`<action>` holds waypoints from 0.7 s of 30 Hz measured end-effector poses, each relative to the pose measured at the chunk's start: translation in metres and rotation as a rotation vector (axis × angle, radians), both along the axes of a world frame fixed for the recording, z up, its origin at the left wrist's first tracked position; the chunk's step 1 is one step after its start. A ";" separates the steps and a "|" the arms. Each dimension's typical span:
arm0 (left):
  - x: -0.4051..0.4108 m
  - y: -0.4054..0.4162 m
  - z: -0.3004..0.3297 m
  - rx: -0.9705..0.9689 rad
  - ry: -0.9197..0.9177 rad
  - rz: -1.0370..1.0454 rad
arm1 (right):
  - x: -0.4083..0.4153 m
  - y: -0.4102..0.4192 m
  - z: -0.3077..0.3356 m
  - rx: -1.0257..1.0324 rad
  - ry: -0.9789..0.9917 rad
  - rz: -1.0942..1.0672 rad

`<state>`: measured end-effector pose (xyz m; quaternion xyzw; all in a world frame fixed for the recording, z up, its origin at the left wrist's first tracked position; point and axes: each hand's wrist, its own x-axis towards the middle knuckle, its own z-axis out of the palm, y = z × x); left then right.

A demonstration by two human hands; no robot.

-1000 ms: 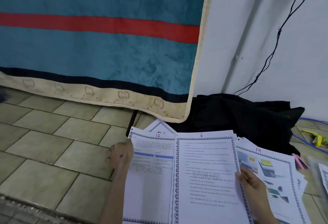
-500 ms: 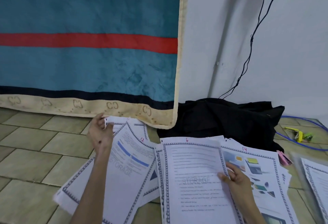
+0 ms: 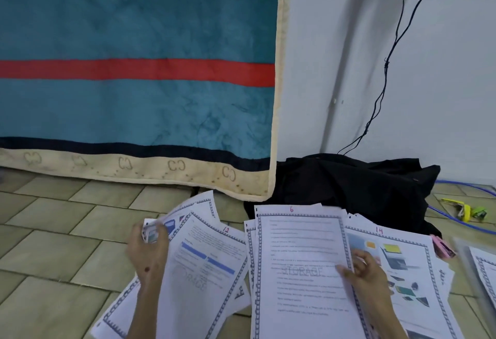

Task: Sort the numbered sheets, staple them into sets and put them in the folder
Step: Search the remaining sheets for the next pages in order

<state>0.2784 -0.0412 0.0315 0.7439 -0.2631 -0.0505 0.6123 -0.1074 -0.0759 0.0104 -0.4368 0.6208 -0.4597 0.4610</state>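
Change: the sheet marked 12 (image 3: 204,268) is seen swung further aslant at lower left of the frame than half a second ago, its pile fanned wider over the tiles.
Left hand: the left hand (image 3: 147,252) is curled round the upper corner of a picture sheet (image 3: 158,228) in that fan; the grip is blurred.
Right hand: the right hand (image 3: 367,274) is pinching the right edge of the sheet marked 6 (image 3: 300,263), at lower centre, thumb laid on top.
Other sheets: the sheet marked 14 (image 3: 402,266) is spread beneath, at lower right.
Around: a black bag (image 3: 349,183) lies behind the papers; a pink object (image 3: 442,247) is partly hidden by them.
Room: a teal blanket (image 3: 134,110) hangs at upper left over a tiled floor (image 3: 53,244); a white wall (image 3: 442,70) carries a black cable (image 3: 386,70).
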 end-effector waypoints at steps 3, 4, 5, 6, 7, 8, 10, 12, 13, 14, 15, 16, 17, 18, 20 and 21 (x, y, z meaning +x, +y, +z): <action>-0.009 0.012 -0.029 -0.019 -0.091 -0.042 | 0.000 0.002 -0.002 -0.037 0.103 0.077; -0.013 0.012 -0.031 -0.020 -0.103 -0.072 | 0.002 0.003 0.000 -0.049 0.152 0.089; -0.016 0.011 -0.031 -0.003 -0.095 -0.104 | 0.004 0.004 0.003 -0.057 0.174 0.100; -0.021 0.007 -0.030 0.025 -0.109 -0.137 | 0.006 0.004 0.005 -0.071 0.179 0.104; -0.025 0.005 -0.028 0.051 -0.130 -0.172 | 0.008 0.004 0.007 -0.086 0.183 0.099; -0.029 0.003 -0.028 0.066 -0.177 -0.204 | 0.009 0.005 0.010 -0.100 0.181 0.089; -0.035 0.001 -0.030 0.056 -0.276 -0.250 | 0.012 0.005 0.014 -0.097 0.143 0.076; -0.036 0.001 -0.033 -0.025 -0.319 -0.285 | 0.013 0.005 0.015 -0.078 0.114 0.058; -0.035 0.001 -0.033 -0.077 -0.315 -0.284 | 0.013 0.005 0.015 -0.070 0.101 0.049; -0.034 0.000 -0.031 -0.114 -0.268 -0.272 | 0.014 0.005 0.016 -0.064 0.088 0.043; -0.033 -0.001 -0.028 -0.148 -0.222 -0.230 | 0.014 0.005 0.017 -0.062 0.081 0.034; -0.033 -0.002 -0.026 -0.201 -0.173 -0.196 | 0.015 0.005 0.017 -0.061 0.076 0.029; -0.032 -0.003 -0.024 -0.238 -0.092 -0.160 | 0.015 0.005 0.015 -0.055 0.071 0.025; -0.031 -0.005 -0.025 -0.281 -0.055 -0.104 | 0.015 0.005 0.015 -0.048 0.064 0.021; -0.029 -0.009 -0.023 -0.363 0.067 0.073 | 0.014 0.003 0.012 -0.035 0.061 0.016; -0.028 -0.009 -0.019 -0.416 0.118 0.177 | 0.014 0.002 0.011 -0.031 0.066 0.014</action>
